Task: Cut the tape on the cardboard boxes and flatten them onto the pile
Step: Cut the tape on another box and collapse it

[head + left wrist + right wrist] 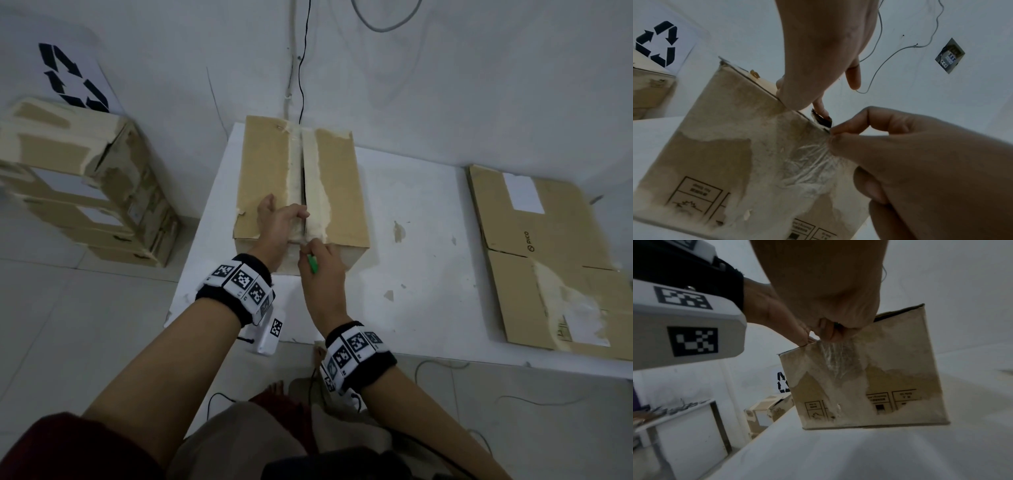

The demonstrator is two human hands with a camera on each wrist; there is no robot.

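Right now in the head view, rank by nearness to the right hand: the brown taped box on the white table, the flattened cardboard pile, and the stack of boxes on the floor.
1. Brown taped box, touching the right hand.
2. Stack of boxes, far left, on the floor.
3. Flattened cardboard pile, far right, on the white table.

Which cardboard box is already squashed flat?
The box on the right, lying flat on the white table. The middle box under the hands and the stacked boxes on the left stand full height.
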